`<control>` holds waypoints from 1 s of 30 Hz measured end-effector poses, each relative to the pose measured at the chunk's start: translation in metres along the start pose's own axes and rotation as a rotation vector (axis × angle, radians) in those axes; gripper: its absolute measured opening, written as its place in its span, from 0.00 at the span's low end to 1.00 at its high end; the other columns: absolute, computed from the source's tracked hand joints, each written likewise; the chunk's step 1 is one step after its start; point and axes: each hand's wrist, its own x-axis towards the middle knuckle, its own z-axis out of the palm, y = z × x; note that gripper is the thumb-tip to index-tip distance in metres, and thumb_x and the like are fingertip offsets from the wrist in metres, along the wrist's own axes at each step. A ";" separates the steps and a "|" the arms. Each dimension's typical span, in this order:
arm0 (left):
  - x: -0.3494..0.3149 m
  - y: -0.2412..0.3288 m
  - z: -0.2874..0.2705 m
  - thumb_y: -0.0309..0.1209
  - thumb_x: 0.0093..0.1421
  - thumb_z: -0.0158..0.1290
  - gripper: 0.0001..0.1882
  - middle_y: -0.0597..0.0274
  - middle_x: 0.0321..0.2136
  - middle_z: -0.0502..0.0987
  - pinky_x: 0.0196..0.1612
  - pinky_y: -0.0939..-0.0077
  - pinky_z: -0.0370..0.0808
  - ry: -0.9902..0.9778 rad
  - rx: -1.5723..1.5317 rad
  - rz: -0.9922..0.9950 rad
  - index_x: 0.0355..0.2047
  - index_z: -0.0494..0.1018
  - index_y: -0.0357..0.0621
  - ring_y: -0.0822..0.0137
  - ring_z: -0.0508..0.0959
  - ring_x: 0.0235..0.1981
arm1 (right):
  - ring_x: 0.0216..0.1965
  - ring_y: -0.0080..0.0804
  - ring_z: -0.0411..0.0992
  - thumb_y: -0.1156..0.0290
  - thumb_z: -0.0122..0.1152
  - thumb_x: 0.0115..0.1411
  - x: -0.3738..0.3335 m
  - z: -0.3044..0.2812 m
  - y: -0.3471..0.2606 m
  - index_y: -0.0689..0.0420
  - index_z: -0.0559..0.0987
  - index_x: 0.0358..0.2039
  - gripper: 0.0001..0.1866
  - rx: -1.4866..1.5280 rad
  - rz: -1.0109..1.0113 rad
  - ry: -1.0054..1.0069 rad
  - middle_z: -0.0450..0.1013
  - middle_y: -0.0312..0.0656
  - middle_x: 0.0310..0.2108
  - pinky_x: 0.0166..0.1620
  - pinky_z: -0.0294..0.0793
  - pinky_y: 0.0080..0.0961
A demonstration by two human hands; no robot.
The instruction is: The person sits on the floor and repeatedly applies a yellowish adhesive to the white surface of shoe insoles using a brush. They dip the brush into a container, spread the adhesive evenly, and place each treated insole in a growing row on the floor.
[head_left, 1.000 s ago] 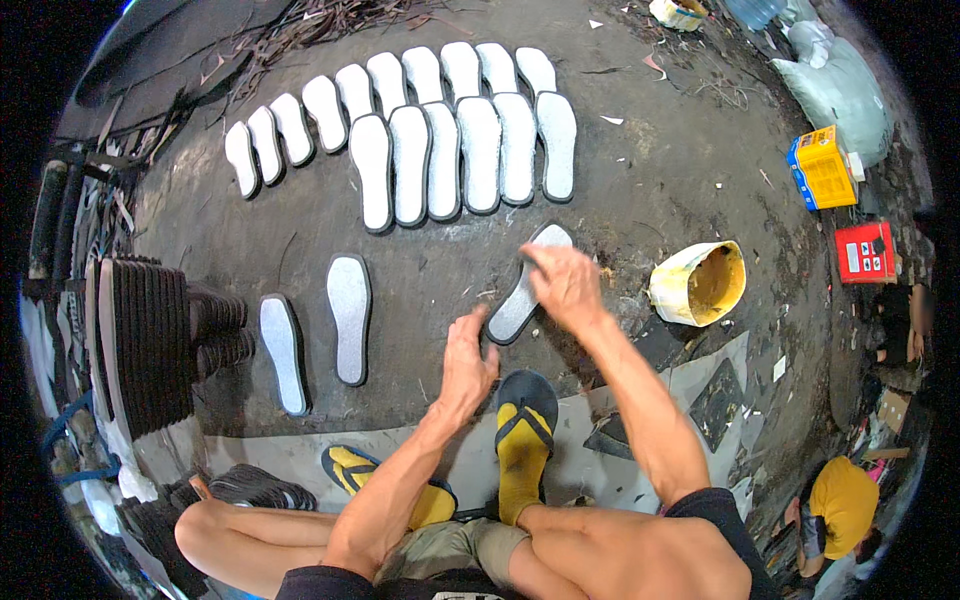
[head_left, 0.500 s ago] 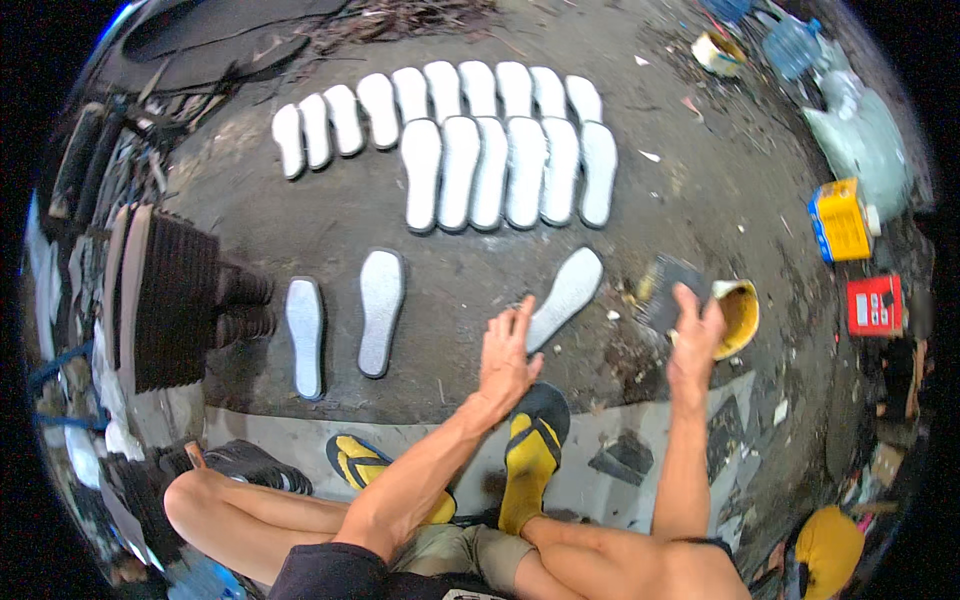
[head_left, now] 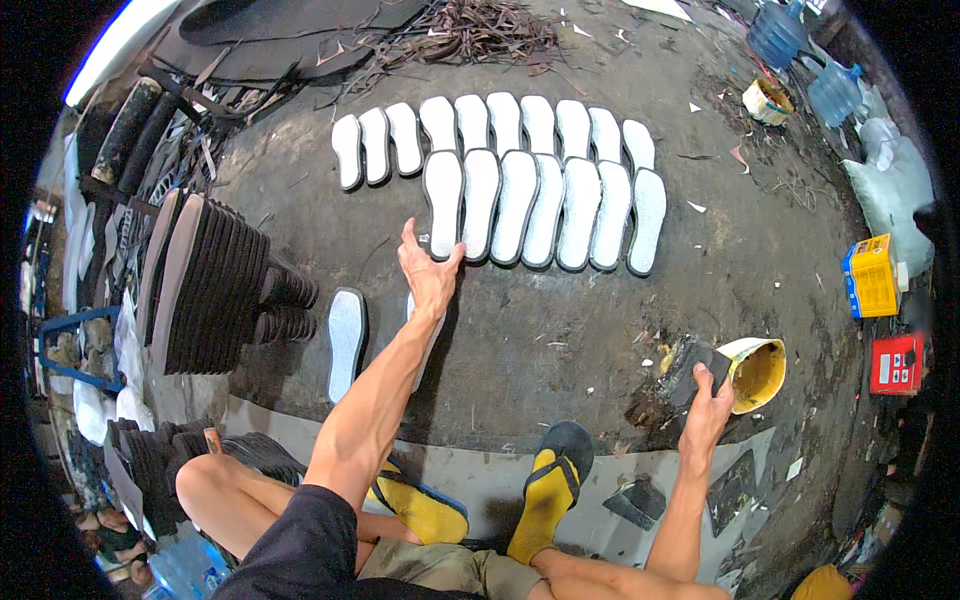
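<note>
My left hand (head_left: 432, 275) grips the heel end of a white-coated shoe sole (head_left: 443, 195), thumb on one edge and fingers on the other. This sole lies at the left end of the nearer row of coated soles (head_left: 515, 205). Below my left wrist, another pale sole (head_left: 426, 345) is partly hidden by my forearm, and a separate sole (head_left: 346, 340) lies to its left. In my right hand (head_left: 707, 405) is a dark flat rectangular spreader (head_left: 693, 372). It is close to the left side of a tipped white-and-yellow pot (head_left: 755, 375) with yellowish residue inside.
A farther row of white-coated soles (head_left: 500, 125) lies behind the nearer one. Stacked dark soles (head_left: 210, 285) stand at left. Dark scrap strips (head_left: 490, 30) are heaped at the back. A yellow-and-blue can (head_left: 872, 275) and a red box (head_left: 895, 364) sit at right.
My left hand has carried a coated sole from the front middle to the left end of the nearer row. My right hand stays near the pot with the spreader. The view has shifted.
</note>
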 end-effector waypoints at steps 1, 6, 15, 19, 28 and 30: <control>-0.006 -0.006 -0.001 0.34 0.56 0.74 0.53 0.35 0.65 0.70 0.71 0.46 0.67 -0.020 -0.019 -0.036 0.77 0.59 0.37 0.39 0.69 0.67 | 0.53 0.31 0.77 0.63 0.66 0.75 -0.002 0.001 -0.002 0.64 0.82 0.58 0.19 0.021 0.000 0.007 0.81 0.39 0.52 0.62 0.75 0.33; -0.118 -0.039 -0.057 0.35 0.55 0.70 0.51 0.35 0.68 0.68 0.74 0.43 0.65 0.114 0.437 0.156 0.78 0.62 0.41 0.37 0.67 0.70 | 0.51 0.28 0.75 0.63 0.68 0.73 -0.007 0.006 -0.016 0.62 0.82 0.57 0.19 -0.005 -0.025 0.096 0.80 0.35 0.51 0.61 0.72 0.30; -0.252 0.029 -0.031 0.27 0.54 0.68 0.33 0.43 0.60 0.74 0.67 0.46 0.70 -0.333 0.134 0.307 0.63 0.81 0.50 0.40 0.72 0.62 | 0.47 0.30 0.78 0.60 0.72 0.69 0.003 0.028 -0.002 0.65 0.84 0.54 0.21 -0.036 0.015 0.068 0.83 0.40 0.49 0.56 0.76 0.33; -0.244 0.055 0.001 0.29 0.57 0.71 0.37 0.42 0.63 0.72 0.67 0.45 0.70 -0.698 0.117 0.407 0.69 0.78 0.54 0.40 0.71 0.65 | 0.34 0.32 0.78 0.59 0.71 0.70 0.008 0.064 0.015 0.64 0.87 0.40 0.17 -0.224 -0.036 0.003 0.84 0.43 0.33 0.42 0.78 0.37; -0.248 0.049 -0.024 0.23 0.58 0.65 0.44 0.33 0.66 0.68 0.69 0.43 0.69 -0.794 0.254 0.387 0.76 0.71 0.57 0.36 0.69 0.66 | 0.46 0.60 0.84 0.69 0.66 0.64 0.063 0.123 0.034 0.59 0.86 0.52 0.17 -0.758 -0.564 -0.348 0.86 0.57 0.43 0.52 0.81 0.56; -0.249 0.048 -0.021 0.22 0.58 0.65 0.44 0.33 0.66 0.68 0.69 0.43 0.69 -0.797 0.233 0.374 0.76 0.71 0.56 0.35 0.69 0.66 | 0.51 0.56 0.83 0.74 0.65 0.62 0.080 0.121 0.025 0.55 0.87 0.53 0.18 -0.739 -0.896 -0.698 0.87 0.52 0.47 0.55 0.81 0.52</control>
